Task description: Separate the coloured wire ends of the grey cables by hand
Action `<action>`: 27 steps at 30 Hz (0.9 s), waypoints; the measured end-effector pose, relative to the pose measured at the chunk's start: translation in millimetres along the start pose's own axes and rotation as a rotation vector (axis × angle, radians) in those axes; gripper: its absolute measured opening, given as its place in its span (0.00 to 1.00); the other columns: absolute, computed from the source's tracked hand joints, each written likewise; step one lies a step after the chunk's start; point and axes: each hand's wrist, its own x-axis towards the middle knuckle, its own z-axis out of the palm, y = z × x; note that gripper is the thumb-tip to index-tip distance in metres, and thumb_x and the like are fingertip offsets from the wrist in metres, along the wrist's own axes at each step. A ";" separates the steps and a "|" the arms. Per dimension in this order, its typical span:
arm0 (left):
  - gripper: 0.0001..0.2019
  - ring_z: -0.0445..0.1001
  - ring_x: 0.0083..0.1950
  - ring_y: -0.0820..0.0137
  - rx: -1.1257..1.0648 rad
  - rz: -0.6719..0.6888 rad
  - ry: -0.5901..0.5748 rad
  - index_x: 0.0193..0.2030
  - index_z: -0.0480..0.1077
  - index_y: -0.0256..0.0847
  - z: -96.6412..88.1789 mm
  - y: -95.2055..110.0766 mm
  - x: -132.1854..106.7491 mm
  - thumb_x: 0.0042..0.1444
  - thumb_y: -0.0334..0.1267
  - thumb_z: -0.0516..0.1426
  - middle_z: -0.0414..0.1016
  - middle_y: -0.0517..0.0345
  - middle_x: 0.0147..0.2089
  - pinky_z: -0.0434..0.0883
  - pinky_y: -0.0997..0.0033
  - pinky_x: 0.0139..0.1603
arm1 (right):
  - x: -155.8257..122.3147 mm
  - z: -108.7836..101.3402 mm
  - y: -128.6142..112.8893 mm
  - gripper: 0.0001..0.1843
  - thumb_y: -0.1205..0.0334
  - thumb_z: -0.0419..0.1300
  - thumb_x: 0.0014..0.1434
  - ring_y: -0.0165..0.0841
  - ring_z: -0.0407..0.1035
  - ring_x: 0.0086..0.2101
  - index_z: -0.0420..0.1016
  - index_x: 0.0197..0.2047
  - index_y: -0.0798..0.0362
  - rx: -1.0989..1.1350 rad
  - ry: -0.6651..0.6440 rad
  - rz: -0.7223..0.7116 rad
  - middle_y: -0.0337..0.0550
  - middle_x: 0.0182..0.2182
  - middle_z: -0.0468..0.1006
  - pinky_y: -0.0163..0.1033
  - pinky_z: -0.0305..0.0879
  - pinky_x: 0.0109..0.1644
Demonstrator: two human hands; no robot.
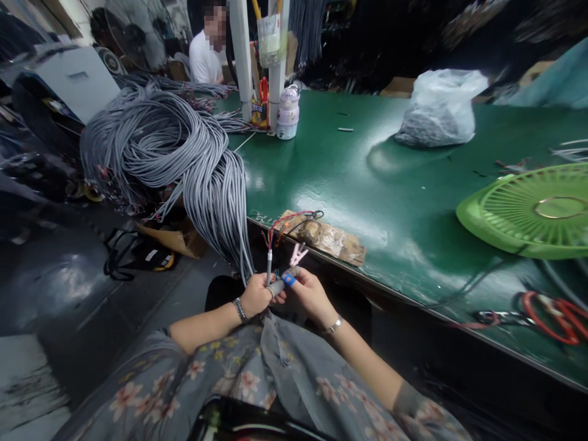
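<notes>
My left hand (pixel 258 295) is closed round a grey cable (pixel 269 264) that stands upright, with red and dark inner wires fanning out of its top end. My right hand (pixel 309 293) is closed beside it, its taped fingertips pinching at the same cable end, one finger wrapped in blue tape. Both hands are held below the front edge of the green table (pixel 349 184), in front of a hanging bundle of grey cables (pixel 220 196). A pink clip (pixel 298 252) sits just above my hands at the table edge.
A piece of brown cardboard (pixel 335 240) with wire ends lies on the table edge. A green fan grille (pixel 533 211) lies at right, red-handled scissors (pixel 546 315) near it, a plastic bag (pixel 438 110) farther back. A person in a white shirt (pixel 204 58) sits beyond a pink-and-white bottle (pixel 288 113).
</notes>
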 end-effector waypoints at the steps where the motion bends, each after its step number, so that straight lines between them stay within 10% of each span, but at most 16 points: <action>1: 0.25 0.72 0.21 0.72 -0.015 0.001 0.007 0.22 0.67 0.35 0.4 0.6 0.1 0.38 0.60 0.63 0.72 0.53 0.20 0.66 0.78 0.22 | -0.6 -0.3 0.0 0.22 0.45 0.70 0.41 0.28 0.60 0.26 0.70 0.26 0.54 0.003 0.007 -0.007 0.37 0.23 0.70 0.37 0.58 0.35; 13: 0.28 0.71 0.19 0.71 -0.157 -0.013 0.112 0.23 0.66 0.36 3.5 0.2 2.2 0.37 0.63 0.62 0.72 0.53 0.20 0.66 0.76 0.19 | -5.4 -1.6 5.8 0.19 0.49 0.70 0.40 0.26 0.56 0.24 0.71 0.25 0.55 0.094 0.080 0.012 0.37 0.22 0.69 0.35 0.52 0.30; 27: 0.30 0.72 0.20 0.72 -0.072 -0.015 -0.055 0.23 0.68 0.35 -1.7 3.4 -0.6 0.37 0.66 0.62 0.73 0.52 0.21 0.67 0.77 0.21 | -2.4 8.1 -5.9 0.19 0.48 0.68 0.45 0.29 0.61 0.20 0.68 0.29 0.52 0.199 -0.167 0.024 0.35 0.17 0.68 0.38 0.60 0.28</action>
